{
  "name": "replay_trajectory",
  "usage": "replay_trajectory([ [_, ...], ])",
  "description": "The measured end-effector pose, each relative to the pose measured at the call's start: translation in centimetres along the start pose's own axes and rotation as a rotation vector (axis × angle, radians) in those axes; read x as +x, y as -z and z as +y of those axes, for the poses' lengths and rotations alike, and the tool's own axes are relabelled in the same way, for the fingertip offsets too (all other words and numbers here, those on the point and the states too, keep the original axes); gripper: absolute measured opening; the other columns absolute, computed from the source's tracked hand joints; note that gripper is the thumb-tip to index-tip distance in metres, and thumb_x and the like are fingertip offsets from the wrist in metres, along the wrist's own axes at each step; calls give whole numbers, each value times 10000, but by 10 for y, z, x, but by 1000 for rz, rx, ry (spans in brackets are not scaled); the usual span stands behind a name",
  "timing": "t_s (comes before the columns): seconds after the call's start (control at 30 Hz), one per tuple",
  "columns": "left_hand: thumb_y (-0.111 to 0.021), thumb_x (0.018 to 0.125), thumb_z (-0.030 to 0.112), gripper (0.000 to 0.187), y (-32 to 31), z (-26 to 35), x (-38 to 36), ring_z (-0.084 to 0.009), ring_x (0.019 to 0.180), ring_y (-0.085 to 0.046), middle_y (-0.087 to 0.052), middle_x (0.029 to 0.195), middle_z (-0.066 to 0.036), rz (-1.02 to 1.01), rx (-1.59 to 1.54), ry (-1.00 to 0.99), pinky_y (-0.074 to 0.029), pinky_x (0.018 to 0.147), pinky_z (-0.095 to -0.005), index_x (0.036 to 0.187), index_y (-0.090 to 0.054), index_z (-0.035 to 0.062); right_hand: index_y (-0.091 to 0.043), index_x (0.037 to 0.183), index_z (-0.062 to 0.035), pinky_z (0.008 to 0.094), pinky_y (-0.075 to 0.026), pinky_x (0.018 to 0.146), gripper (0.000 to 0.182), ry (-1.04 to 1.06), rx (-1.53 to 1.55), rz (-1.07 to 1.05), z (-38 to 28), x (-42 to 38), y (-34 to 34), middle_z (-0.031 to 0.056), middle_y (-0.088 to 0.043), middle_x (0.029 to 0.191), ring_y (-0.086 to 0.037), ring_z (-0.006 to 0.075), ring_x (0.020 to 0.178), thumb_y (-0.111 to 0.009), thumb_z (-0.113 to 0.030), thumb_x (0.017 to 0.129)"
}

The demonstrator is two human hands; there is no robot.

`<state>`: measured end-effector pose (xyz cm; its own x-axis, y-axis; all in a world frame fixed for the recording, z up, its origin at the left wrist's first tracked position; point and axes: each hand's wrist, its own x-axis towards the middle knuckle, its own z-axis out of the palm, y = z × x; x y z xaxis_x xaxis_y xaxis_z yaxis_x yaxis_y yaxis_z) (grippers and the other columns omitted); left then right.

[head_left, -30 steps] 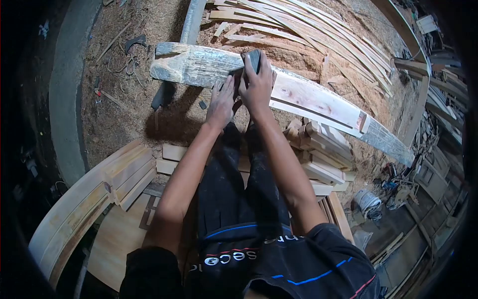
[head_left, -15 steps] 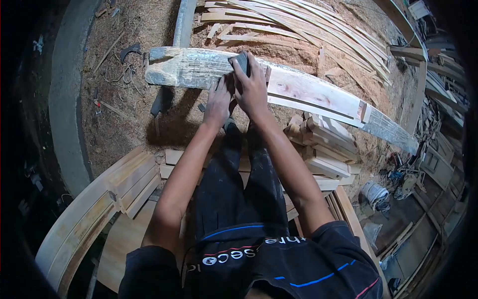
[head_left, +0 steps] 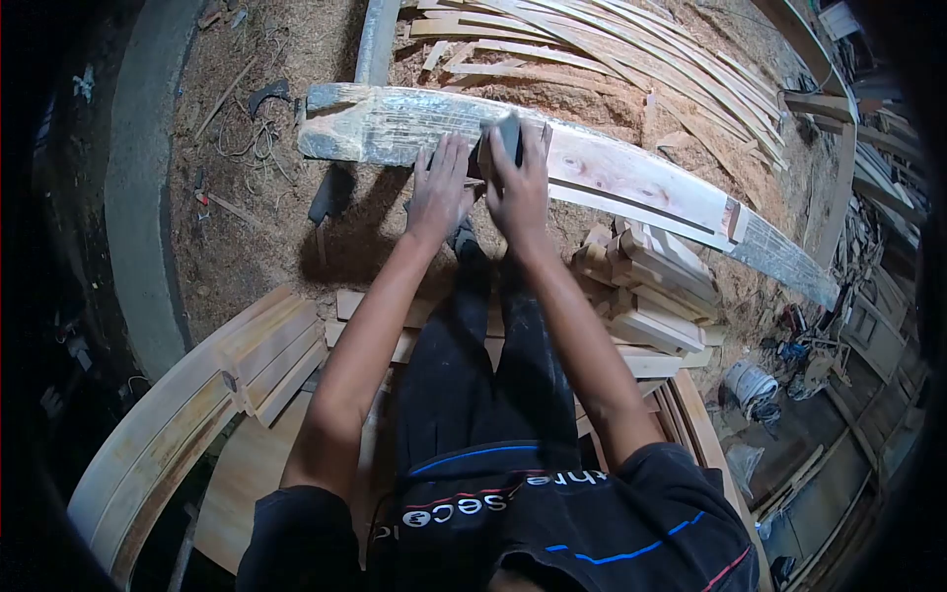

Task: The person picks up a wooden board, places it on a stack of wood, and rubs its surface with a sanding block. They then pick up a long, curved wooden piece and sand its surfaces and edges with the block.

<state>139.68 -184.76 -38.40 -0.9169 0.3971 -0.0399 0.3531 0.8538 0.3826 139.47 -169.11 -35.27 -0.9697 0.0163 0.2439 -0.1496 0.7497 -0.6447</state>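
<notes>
A pale curved wooden piece (head_left: pixel 612 178) with small knots lies along a worn, grey-marked curved beam (head_left: pixel 404 120) in front of me. My right hand (head_left: pixel 520 187) grips a dark grey sanding block (head_left: pixel 509 136) against the left end of the pale piece. The block's underside is hidden. Just left of it, my left hand (head_left: pixel 440 193) rests on the near edge of the beam, fingers stretched forward and holding nothing visible.
Thin wood strips (head_left: pixel 592 59) lie on sawdust beyond the beam. Stacked wooden parts (head_left: pixel 661 286) stand at my right, and a curved wooden frame (head_left: pixel 168 434) is at my left. A dark-headed tool (head_left: pixel 331 194) lies near the beam's left end. A white bucket (head_left: pixel 750 383) sits farther right.
My right hand and the block have shifted a little to the right along the wood. My left hand's fingers now show more fully on the beam. The whole view has moved slightly.
</notes>
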Motion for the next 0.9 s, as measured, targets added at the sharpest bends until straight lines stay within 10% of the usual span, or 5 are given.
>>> replay_trajectory([
  [0.37,-719,793,147,801,8,-9,-2,-331,1523,-325,-387,1614,-183,31,6,-4,-237,1222,-591,1523,-423,3,-565,1433,-88,462,-447,1093,589,10,105,71,19,71,17,245,-488,1460,-520,441,1295,-692,-31,860],
  [0.63,-550,848,48,636,38,-7,23,-310,1493,-386,-460,1576,-140,142,-214,-224,-246,1226,-549,1483,-508,49,-535,1449,-100,513,-475,1085,609,188,93,-242,21,-60,57,270,-512,1389,-545,438,1283,-718,-58,870],
  [0.9,-575,853,85,730,26,-13,39,-293,1528,-327,-362,1651,-113,-28,-100,-342,-236,1242,-513,1566,-421,104,-567,1443,-142,582,-311,1199,576,98,-233,-157,8,-71,32,228,-407,1562,-391,404,1458,-562,-25,879],
])
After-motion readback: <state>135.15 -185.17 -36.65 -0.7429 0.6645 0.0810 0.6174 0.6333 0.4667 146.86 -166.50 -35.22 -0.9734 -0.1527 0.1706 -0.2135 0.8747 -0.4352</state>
